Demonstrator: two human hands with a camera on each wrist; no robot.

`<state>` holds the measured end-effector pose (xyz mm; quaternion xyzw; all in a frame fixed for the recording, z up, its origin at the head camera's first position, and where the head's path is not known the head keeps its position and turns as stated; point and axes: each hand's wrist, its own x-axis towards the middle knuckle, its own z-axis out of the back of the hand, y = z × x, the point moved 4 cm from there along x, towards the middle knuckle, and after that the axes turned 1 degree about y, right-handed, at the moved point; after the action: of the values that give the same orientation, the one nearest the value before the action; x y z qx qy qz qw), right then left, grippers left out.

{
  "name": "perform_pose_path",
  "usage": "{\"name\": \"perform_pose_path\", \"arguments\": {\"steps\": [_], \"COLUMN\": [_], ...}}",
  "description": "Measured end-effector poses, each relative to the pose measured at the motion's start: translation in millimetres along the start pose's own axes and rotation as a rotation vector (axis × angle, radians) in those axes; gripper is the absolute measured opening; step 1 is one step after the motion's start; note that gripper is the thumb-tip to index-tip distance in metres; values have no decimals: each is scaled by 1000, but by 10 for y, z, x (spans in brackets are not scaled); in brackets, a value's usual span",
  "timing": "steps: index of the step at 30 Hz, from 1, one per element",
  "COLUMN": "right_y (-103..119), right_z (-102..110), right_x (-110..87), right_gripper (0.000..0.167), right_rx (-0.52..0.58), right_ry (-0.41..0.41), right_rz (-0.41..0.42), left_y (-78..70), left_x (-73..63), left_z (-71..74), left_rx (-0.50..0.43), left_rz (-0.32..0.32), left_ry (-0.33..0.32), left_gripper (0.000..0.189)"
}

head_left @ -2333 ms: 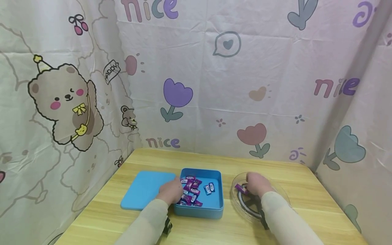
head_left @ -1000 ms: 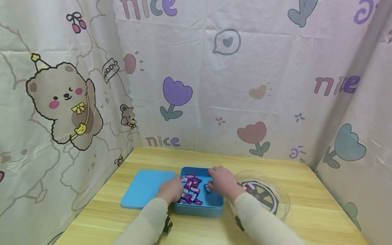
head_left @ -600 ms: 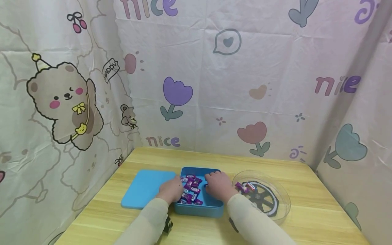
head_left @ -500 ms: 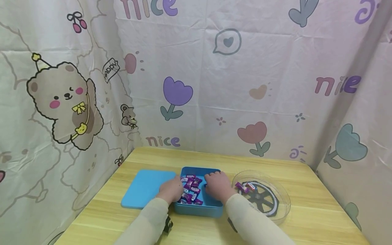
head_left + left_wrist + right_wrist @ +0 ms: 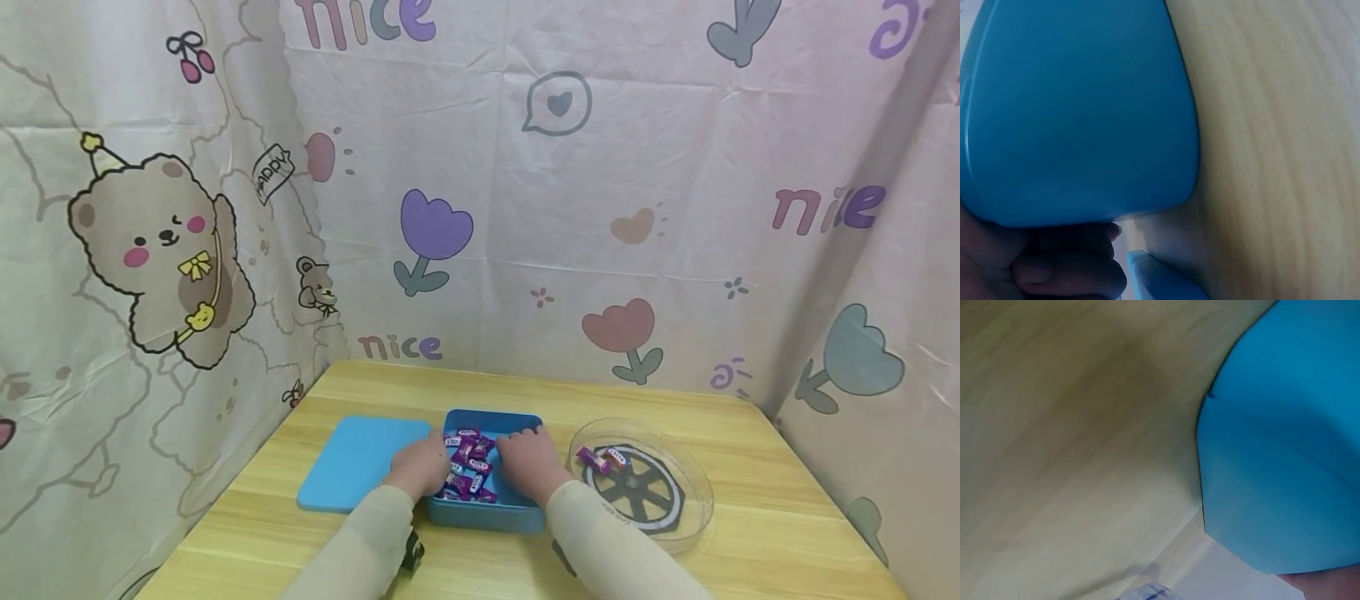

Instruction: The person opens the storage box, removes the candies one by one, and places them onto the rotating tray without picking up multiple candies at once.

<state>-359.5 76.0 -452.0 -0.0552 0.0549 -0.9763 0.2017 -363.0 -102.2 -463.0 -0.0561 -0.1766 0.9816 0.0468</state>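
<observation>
A blue rectangular box (image 5: 487, 518) stands uncovered on the table. Wrapped candies (image 5: 467, 460), mostly purple, lie in its left half. My left hand (image 5: 420, 465) grips the box's left side; in the left wrist view its curled fingers (image 5: 1075, 270) show by the blue wall (image 5: 1079, 112). My right hand (image 5: 531, 462) reaches into the right half, fingers bent downward. Its fingertips and whatever lies under them are hidden. In the right wrist view, just part of that hand (image 5: 1335, 585) shows beyond the box wall (image 5: 1272, 494).
A flat blue lid (image 5: 360, 460) lies left of the box. To the right stands a clear round dish (image 5: 697, 500) over a dark spoked disc, with a purple candy (image 5: 592, 460) and a red-and-white candy (image 5: 616, 457) at its left side. A printed curtain hangs behind the wooden table (image 5: 450, 567).
My right hand has gone left from the clear dish into the box and shifted slightly further left. It now covers the blue candies seen there earlier. My left hand has stayed put.
</observation>
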Motion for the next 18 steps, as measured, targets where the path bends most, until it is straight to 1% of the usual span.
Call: {"name": "perform_pose_path", "arguments": {"steps": [5,9,13,18], "right_y": [9,4,-20,-97], "right_z": [-26,-45,-7,107], "right_x": [6,9,-1,-9], "right_gripper": [21,17,14,7], "right_rx": [8,24,51,96], "right_ry": [16,13,-19,-86], "right_rz": [11,19,32,37], "left_y": [-1,-5,-8,2], "left_x": [12,15,9,8], "left_z": [-19,-29,-20,-15], "left_rx": [-3,0,-4,-6], "left_rz": [6,6,8,14], "left_ry": [3,4,6,12], "left_gripper": [56,56,55,56]}}
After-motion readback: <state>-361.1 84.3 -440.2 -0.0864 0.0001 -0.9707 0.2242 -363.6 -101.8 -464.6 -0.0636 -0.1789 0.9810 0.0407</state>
